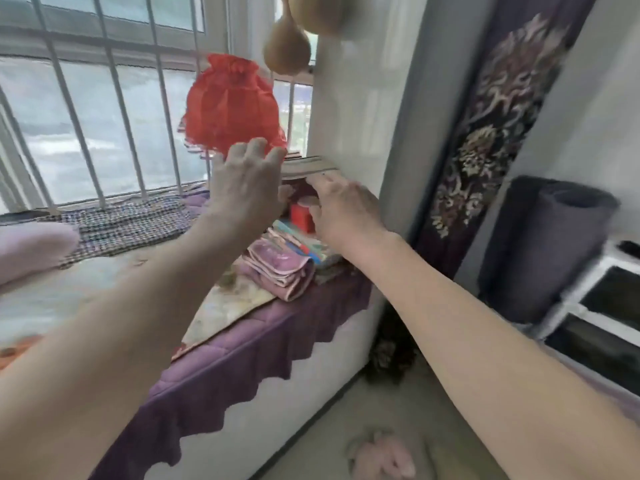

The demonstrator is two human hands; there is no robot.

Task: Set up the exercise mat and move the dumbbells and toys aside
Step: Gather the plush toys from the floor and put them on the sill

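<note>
The rolled mat point(540, 251) stands on end at the right of the view, propped against the wall beside the patterned curtain point(498, 126), next to a white frame point(588, 299). Its long axis runs near vertical with a slight lean, and the open spiral end points up. It is well apart from both hands. The left hand point(247, 178) is open with fingers spread, raised in front of the red lantern point(232, 105) at the far edge of the window seat point(277, 327). The right hand point(341, 209) is loosely curled at the seat's far right corner, near a small red box point(302, 218) and above folded cloths point(280, 265); whether it grips anything cannot be told. Risk: a sweep of the left hand may knock the lantern or the gourds point(287, 46) hanging above. The mat, propped on end, may topple if bumped. A pink toy point(381, 455) lies on the floor below and is a trip hazard.
</note>
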